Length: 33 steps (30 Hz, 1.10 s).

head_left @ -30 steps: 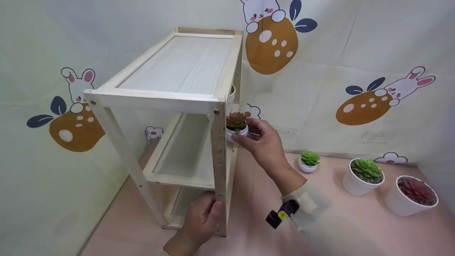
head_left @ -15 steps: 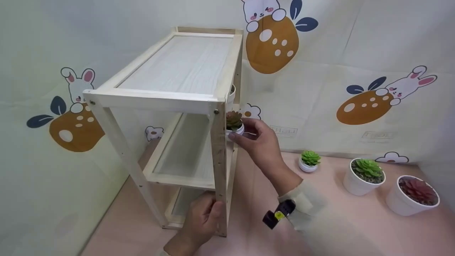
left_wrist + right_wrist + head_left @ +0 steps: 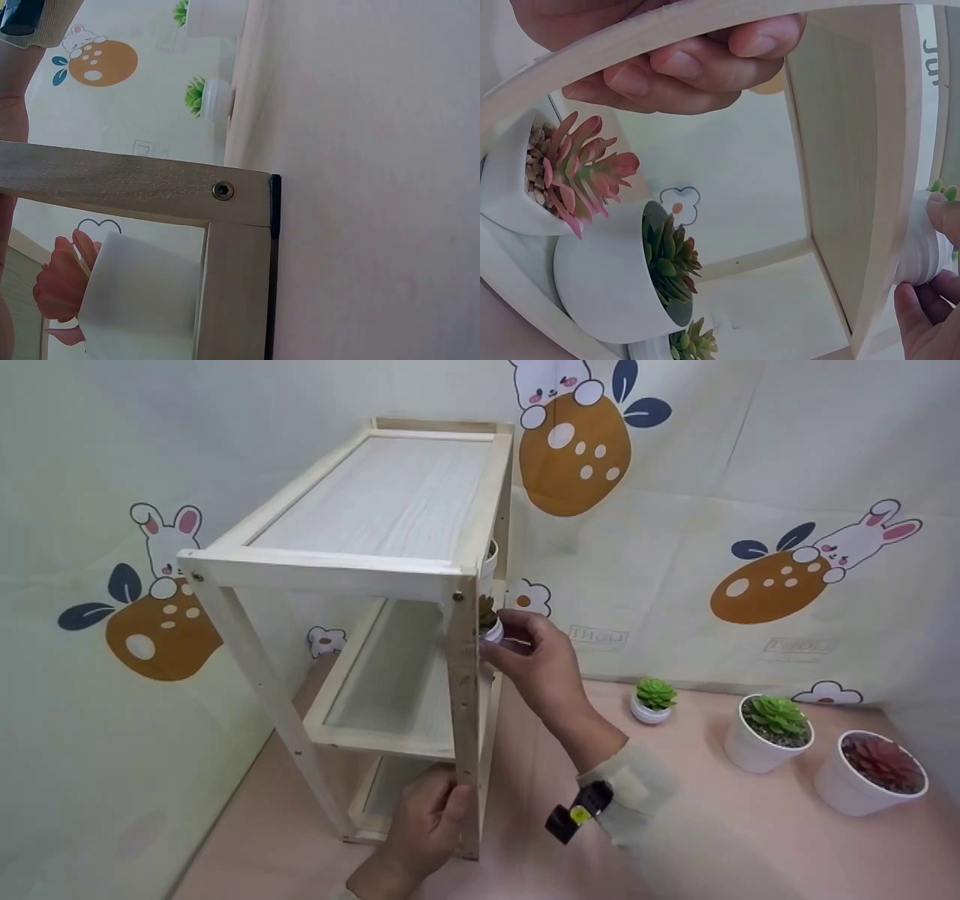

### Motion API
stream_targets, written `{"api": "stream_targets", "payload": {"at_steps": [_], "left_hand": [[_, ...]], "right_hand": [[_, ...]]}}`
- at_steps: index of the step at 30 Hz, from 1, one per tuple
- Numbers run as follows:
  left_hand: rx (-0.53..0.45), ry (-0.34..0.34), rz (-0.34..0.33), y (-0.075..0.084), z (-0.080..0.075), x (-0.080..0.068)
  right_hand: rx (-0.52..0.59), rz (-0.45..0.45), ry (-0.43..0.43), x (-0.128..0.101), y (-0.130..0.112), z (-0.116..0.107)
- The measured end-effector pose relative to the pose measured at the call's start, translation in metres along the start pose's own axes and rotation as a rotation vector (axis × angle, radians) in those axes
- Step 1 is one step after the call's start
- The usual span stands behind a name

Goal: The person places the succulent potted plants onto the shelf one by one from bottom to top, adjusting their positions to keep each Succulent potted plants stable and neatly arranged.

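At the rack's [image 3: 390,495] right side, our right fingers [image 3: 525,621] pinch a small potted succulent [image 3: 492,633], likely light and slick, best held by its sides; our left fingers [image 3: 681,67] curl round the near post [image 3: 464,712].

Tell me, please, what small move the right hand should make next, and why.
I would probably ease the small white pot a little further inward over the middle shelf: the right hand pinches it at the shelf's open side, partly hidden behind the near post, which the left hand grips, apparently steadying it.
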<state>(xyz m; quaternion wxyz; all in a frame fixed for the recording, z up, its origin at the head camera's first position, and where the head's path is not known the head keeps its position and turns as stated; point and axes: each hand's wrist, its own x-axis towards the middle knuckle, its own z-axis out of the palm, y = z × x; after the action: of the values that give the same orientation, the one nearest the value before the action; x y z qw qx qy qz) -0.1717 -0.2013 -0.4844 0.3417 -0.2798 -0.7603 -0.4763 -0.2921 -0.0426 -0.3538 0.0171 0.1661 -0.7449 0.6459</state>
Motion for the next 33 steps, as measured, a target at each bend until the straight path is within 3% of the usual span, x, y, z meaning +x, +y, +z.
{"api": "stream_targets", "payload": {"at_steps": [10, 16, 26, 33], "left_hand": [[0.011, -0.001, 0.0, 0.0008, 0.0007, -0.0006], [0.012, -0.008, -0.036, 0.0018, 0.0008, -0.0013], [0.012, -0.012, -0.053, 0.0022, 0.0006, -0.0016], [0.019, 0.002, -0.035, 0.0007, 0.0004, -0.0013]], "right_hand": [[-0.024, -0.029, 0.025, -0.0001, -0.0003, 0.0034], [-0.084, -0.044, 0.028, -0.0001, -0.0003, 0.0029], [-0.092, -0.037, 0.028, 0.0004, 0.0013, 0.0022], [-0.089, -0.036, 0.022, -0.0007, -0.0006, 0.0009]]}}
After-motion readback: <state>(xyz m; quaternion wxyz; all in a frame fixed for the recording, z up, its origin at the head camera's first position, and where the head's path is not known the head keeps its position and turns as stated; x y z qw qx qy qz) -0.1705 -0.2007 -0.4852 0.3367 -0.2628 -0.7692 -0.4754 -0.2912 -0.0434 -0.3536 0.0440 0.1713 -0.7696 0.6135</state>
